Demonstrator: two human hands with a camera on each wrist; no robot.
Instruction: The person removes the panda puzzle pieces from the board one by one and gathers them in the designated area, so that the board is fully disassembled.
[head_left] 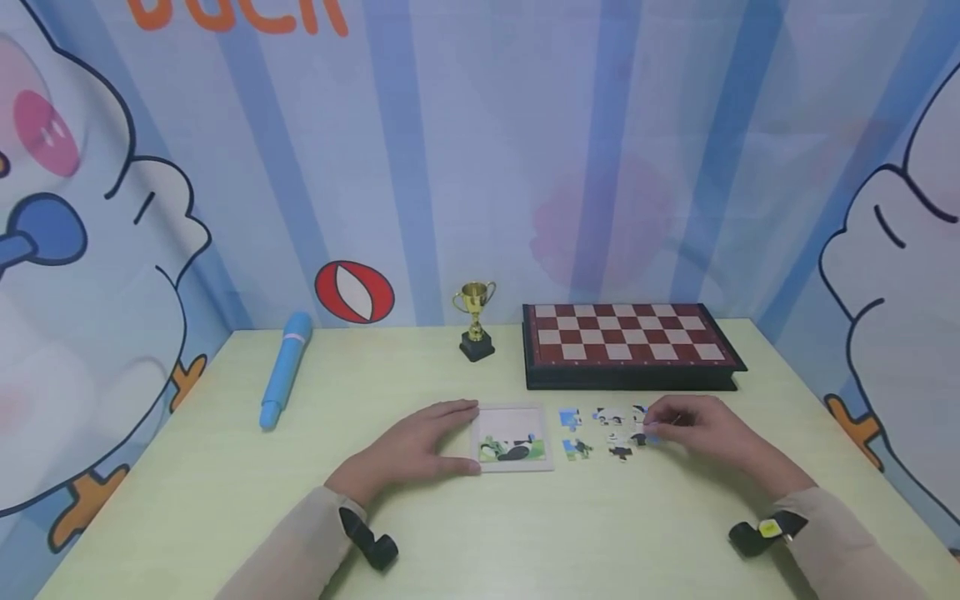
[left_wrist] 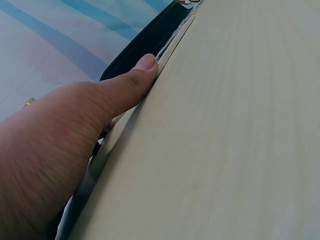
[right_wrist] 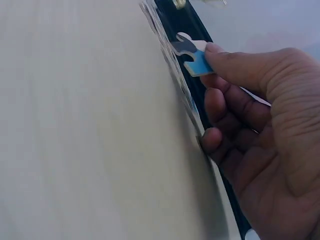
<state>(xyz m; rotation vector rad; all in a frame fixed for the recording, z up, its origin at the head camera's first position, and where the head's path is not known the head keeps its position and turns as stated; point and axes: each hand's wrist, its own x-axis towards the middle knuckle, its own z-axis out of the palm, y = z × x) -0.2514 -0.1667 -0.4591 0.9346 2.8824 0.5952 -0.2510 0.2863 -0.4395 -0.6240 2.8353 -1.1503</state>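
A small square puzzle tray (head_left: pixel 548 437) lies on the table, its lower part filled with a black, white and green picture. My left hand (head_left: pixel 420 446) holds its left side, fingers at the far corner and thumb at the near one. In the left wrist view the thumb (left_wrist: pixel 132 80) lies along the tray's edge. My right hand (head_left: pixel 697 425) pinches a blue, grey and white jigsaw piece (right_wrist: pixel 200 62) between thumb and forefinger, raised over the table. Several loose pieces lie between the tray and that hand, among them a blue one (head_left: pixel 570 418) and a green one (head_left: pixel 576 450).
A chessboard box (head_left: pixel 630 377) stands behind the loose pieces. To its left is a gold trophy cup (head_left: pixel 476 321) on a black base. A blue microphone-like stick (head_left: pixel 285 371) lies at the far left. A printed curtain (head_left: pixel 487 150) closes off the table's back.
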